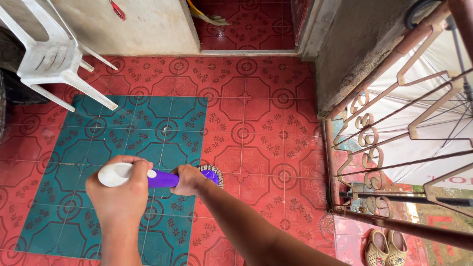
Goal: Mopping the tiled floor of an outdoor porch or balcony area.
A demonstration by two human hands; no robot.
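Note:
I look straight down a purple broom handle [162,179] with a white cap at its top. My left hand [120,189] grips the handle just under the white cap. Lower down, my right hand [189,179] is closed around the same handle. The purple broom head [213,174] with pale bristles rests on the tiled floor just beyond my right hand, at the edge between the teal tile patch [148,128] and the red tiles [256,123].
A white plastic chair [51,56] stands tilted at the upper left. A doorway [244,27] opens at the top, with another broom's bristles lying inside. A metal scroll-work gate [389,133] stands on the right, with a pair of sandals [387,246] below it.

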